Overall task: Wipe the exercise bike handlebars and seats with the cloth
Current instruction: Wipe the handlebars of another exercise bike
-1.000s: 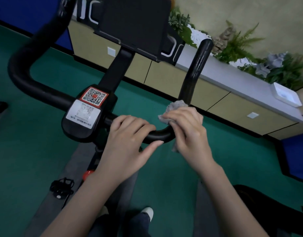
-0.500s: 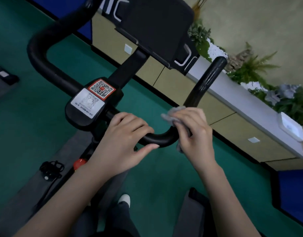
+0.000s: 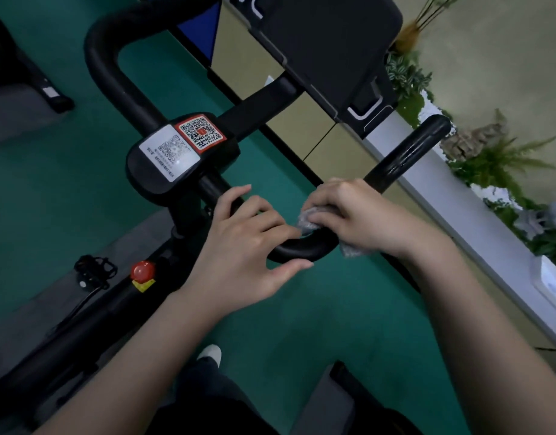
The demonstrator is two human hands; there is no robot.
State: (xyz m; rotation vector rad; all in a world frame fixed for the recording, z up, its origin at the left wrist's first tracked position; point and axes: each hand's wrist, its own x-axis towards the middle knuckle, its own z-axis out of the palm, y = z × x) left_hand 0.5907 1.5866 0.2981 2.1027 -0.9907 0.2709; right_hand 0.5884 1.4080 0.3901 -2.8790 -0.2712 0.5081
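Gripping the black handlebar [image 3: 305, 248] at its lower bend, the right hand [image 3: 361, 218] had its fingers closed around the bar with a grey cloth [image 3: 308, 219] wrapped between palm and tube. Cloth edges showed at 9 o'clock of that hand, by the fingertips, and again below the wrist side at about 6 o'clock [image 3: 352, 251]. From this bend the right bar end [image 3: 408, 152] rose toward 1 o'clock, bare and glossy.

The left hand [image 3: 242, 252] rested on the same bar just at 9 o'clock of the right hand, fingers curled loosely over the top and the thumb stretched out under the bend, not fully closed; it held no cloth. The 2 hands sat just beside each other, the left fingertips almost meeting the cloth.

At 10 o'clock of the left hand sat the black centre housing [image 3: 163, 180] carrying 2 QR stickers, 1 white [image 3: 168, 150] and 1 red [image 3: 199, 133]. The left loop of the handlebar [image 3: 110, 73] curved away toward 11 o'clock. The dark console back [image 3: 327, 42] stood at 12 o'clock. A red knob [image 3: 141, 271] sat on the frame at 8 o'clock of the left hand, with a pedal [image 3: 93, 271] beyond it. The floor [image 3: 66, 189] was green. Planter greenery [image 3: 502, 164] ran along a ledge at 3 o'clock.
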